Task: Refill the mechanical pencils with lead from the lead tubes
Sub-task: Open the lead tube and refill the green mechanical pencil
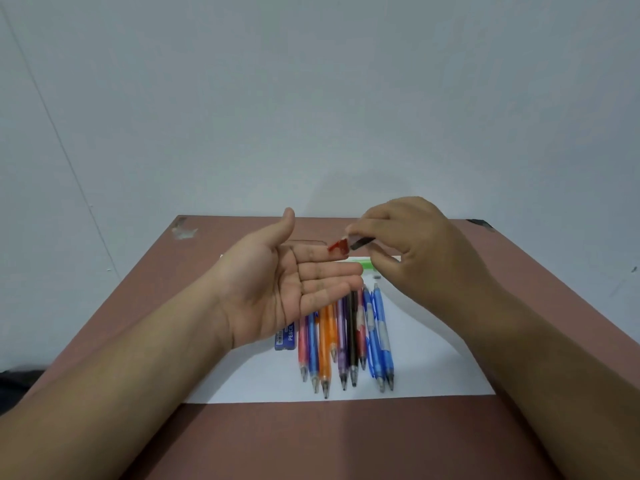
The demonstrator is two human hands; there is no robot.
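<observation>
Right hand (412, 244) pinches a small red-capped lead tube (346, 246), tipped over the flat, straight-fingered left hand (294, 289). The coloured plastic mechanical pencils (346, 337) lie in a row on white paper, apparently unfilled as yet.

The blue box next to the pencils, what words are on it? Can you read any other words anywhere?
"PENCIL" in white letters, running up the side of the blue lead box, partly hidden under the left hand.
Small print above that word on the box: too blurred to read.
Mechanical pencils: no readable text.
Lead tube pinched by the right hand: no readable text.
</observation>
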